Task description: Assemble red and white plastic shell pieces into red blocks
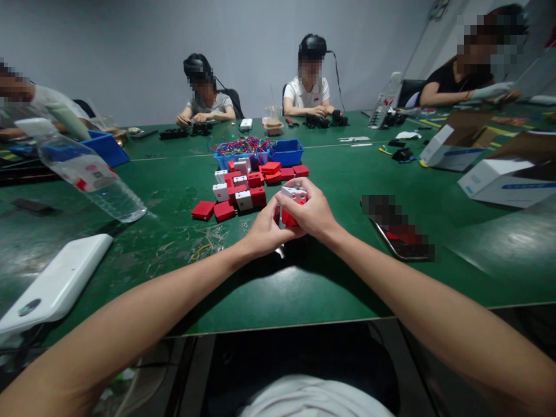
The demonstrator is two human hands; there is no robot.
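Note:
Between my two hands, just above the green table (260,295), is a small red-and-white plastic box (289,218). My left hand (266,230) closes round its left side and underside. Wrapped over its right side and top is my right hand (316,209). The fingers cover much of the box, so its full shape is hidden. Just beyond my hands lies a cluster of similar red and white boxes (244,200). Two plain red boxes (202,210) sit at its near left. Crumpled clear plastic (212,237) lies left of my left hand.
Behind the boxes stand blue bins (286,153), one full of coloured wires (243,145). A tilted water bottle (93,171) and a white power bank (61,281) are on the left. Rightward are a phone (397,229) and white cartons (508,174). Several people sit around the table.

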